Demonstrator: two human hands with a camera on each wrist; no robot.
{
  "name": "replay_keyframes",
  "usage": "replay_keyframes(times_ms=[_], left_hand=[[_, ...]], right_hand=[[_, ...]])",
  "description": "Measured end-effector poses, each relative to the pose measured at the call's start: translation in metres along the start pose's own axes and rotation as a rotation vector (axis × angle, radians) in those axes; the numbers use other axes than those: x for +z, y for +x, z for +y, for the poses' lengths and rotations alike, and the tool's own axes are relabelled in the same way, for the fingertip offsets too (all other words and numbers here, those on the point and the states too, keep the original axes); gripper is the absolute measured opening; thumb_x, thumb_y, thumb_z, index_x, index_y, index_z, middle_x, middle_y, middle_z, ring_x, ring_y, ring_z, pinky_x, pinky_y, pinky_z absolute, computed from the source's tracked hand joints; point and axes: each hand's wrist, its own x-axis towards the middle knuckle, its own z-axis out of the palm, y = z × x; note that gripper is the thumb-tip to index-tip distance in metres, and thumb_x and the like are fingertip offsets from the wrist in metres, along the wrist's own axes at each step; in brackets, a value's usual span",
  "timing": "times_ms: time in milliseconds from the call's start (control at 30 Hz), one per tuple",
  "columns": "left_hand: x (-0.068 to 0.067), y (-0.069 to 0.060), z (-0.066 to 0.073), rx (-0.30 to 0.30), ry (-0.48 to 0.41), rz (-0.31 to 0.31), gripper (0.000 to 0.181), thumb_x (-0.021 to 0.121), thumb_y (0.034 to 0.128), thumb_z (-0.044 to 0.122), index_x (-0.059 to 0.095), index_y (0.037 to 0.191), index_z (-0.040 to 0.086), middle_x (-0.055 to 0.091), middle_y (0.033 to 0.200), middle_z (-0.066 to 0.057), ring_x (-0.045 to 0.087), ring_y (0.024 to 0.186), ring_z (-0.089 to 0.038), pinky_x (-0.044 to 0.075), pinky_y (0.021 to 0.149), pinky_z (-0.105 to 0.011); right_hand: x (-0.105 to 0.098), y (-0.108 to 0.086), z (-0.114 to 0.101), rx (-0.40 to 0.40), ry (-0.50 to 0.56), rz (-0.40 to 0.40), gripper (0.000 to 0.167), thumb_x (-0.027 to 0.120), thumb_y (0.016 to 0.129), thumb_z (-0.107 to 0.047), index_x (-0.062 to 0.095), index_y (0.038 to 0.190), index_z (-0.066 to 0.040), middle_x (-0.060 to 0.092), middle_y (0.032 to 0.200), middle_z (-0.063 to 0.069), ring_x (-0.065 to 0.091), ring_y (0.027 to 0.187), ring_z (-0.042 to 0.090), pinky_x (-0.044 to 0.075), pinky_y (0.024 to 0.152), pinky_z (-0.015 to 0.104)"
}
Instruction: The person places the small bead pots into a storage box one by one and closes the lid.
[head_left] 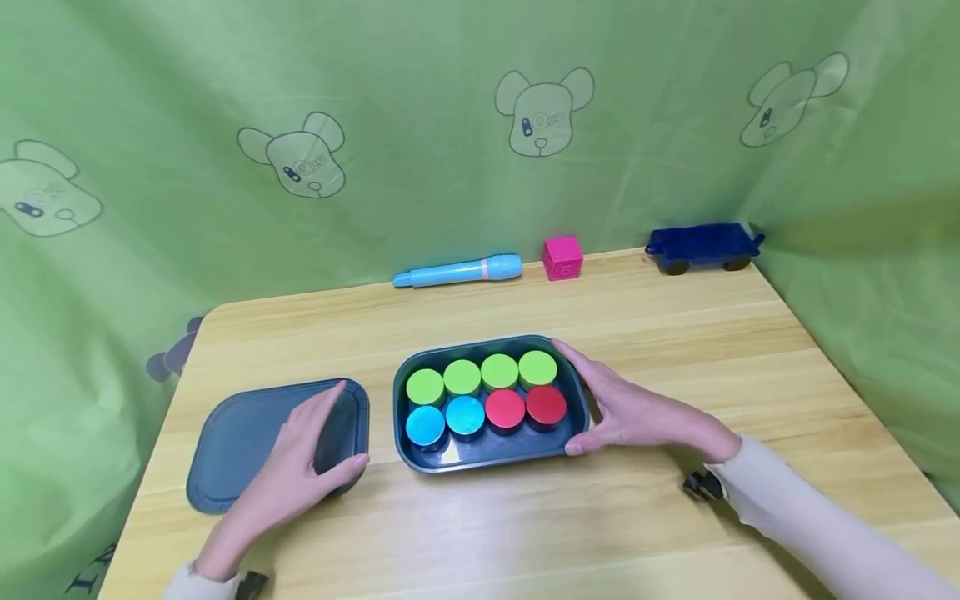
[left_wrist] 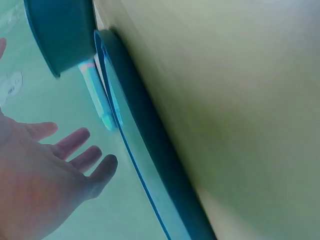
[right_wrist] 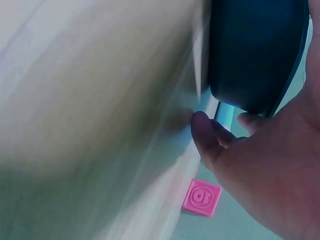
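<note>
A dark blue-grey rectangular box (head_left: 491, 461) sits mid-table. Inside, a back row of several light-green-topped round pieces (head_left: 462, 377) stands behind two blue-topped ones (head_left: 465, 415) and two red-topped ones (head_left: 546, 406). My right hand (head_left: 626, 408) holds the box's right end, thumb at the front corner and fingers toward the back one. Those fingers also show by the box wall (right_wrist: 250, 60) in the right wrist view. To the left lies a matching flat lid (head_left: 243, 442). My left hand (head_left: 296, 467) hovers over its right end, fingers extended (left_wrist: 75, 145) and holding nothing.
Along the table's back edge lie a light blue pen-shaped thing (head_left: 459, 272), a pink cube (head_left: 562, 257) and a dark blue toy wagon (head_left: 703, 247). A green curtain (head_left: 420, 108) with printed animal heads hangs behind the wooden table (head_left: 480, 533).
</note>
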Motion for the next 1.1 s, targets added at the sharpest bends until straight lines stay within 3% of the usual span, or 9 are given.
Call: replay_keyframes(times_ms=[133,333,567,667,767,833,900,1000,1100], left_hand=[[-0.009,-0.012,-0.011,-0.025,-0.024,0.032,0.093,0.082,0.0988,0.041,0.03,0.175,0.023,0.034,0.172,-0.02,0.026,0.157,-0.048,0.027,0.11,-0.085],[-0.028,-0.031,-0.03,-0.074,-0.057,0.09,0.088,0.08,0.1013,0.033,0.031,0.175,0.027,0.03,0.172,-0.024,0.021,0.156,-0.052,0.024,0.106,-0.089],[-0.062,-0.047,-0.065,-0.149,-0.133,0.187,0.072,0.069,0.1092,0.019,0.034,0.169,0.0,0.028,0.167,-0.038,0.021,0.151,-0.064,0.011,0.114,-0.087],[-0.077,-0.056,-0.081,-0.229,-0.144,0.193,0.07,0.066,0.1114,0.02,0.032,0.167,-0.006,0.027,0.165,-0.042,0.022,0.149,-0.063,0.012,0.118,-0.081],[-0.086,-0.062,-0.096,-0.312,-0.146,0.187,0.07,0.064,0.1128,0.024,0.032,0.167,-0.007,0.026,0.164,-0.041,0.026,0.147,-0.06,0.026,0.127,-0.044],[-0.089,-0.064,-0.102,-0.359,-0.149,0.191,0.068,0.063,0.113,0.026,0.035,0.165,-0.007,0.029,0.163,-0.038,0.035,0.143,-0.05,0.035,0.113,-0.02],[-0.091,-0.064,-0.108,-0.398,-0.143,0.191,0.065,0.064,0.1127,0.027,0.04,0.163,-0.007,0.036,0.159,-0.036,0.048,0.131,-0.03,0.04,0.089,-0.009],[-0.092,-0.063,-0.114,-0.431,-0.135,0.185,0.062,0.067,0.1116,0.027,0.045,0.158,-0.008,0.049,0.148,-0.035,0.051,0.105,0.002,0.046,0.076,-0.014],[-0.092,-0.061,-0.118,-0.439,-0.114,0.183,0.056,0.07,0.1095,0.02,0.05,0.153,-0.01,0.061,0.13,-0.033,0.052,0.092,0.013,0.05,0.071,-0.02]], right_hand=[[-0.001,-0.003,0.001,-0.018,-0.003,0.0,0.139,0.098,0.083,-0.044,-0.003,0.177,-0.027,0.017,0.178,0.013,0.024,0.157,0.043,0.034,0.116,0.075],[-0.003,-0.002,0.003,-0.03,-0.026,-0.008,0.137,0.097,0.083,-0.047,-0.002,0.177,-0.031,0.019,0.178,0.01,0.027,0.156,0.041,0.036,0.116,0.072],[-0.004,-0.001,0.004,-0.042,-0.03,-0.017,0.137,0.097,0.084,-0.046,-0.002,0.177,-0.03,0.019,0.178,0.009,0.027,0.156,0.04,0.036,0.117,0.071],[-0.005,-0.001,0.004,-0.051,-0.029,-0.019,0.136,0.097,0.084,-0.045,-0.001,0.178,-0.027,0.02,0.177,0.009,0.027,0.156,0.04,0.036,0.117,0.071],[-0.005,-0.001,0.003,-0.053,-0.031,-0.022,0.136,0.097,0.085,-0.044,-0.001,0.178,-0.025,0.02,0.177,0.01,0.027,0.155,0.04,0.036,0.117,0.071],[-0.005,-0.001,0.003,-0.056,-0.035,-0.025,0.137,0.097,0.084,-0.044,-0.002,0.178,-0.026,0.021,0.177,0.01,0.027,0.155,0.04,0.036,0.117,0.07],[-0.006,-0.001,0.003,-0.058,-0.036,-0.027,0.137,0.097,0.085,-0.044,-0.002,0.177,-0.026,0.021,0.176,0.01,0.028,0.155,0.04,0.036,0.117,0.07],[-0.006,-0.002,0.001,-0.054,-0.027,-0.029,0.136,0.097,0.085,-0.043,-0.002,0.177,-0.028,0.022,0.176,0.01,0.028,0.155,0.039,0.036,0.117,0.069],[-0.006,-0.003,0.001,-0.041,-0.025,-0.031,0.136,0.096,0.085,-0.044,-0.002,0.177,-0.031,0.022,0.176,0.01,0.029,0.154,0.039,0.037,0.117,0.069]])
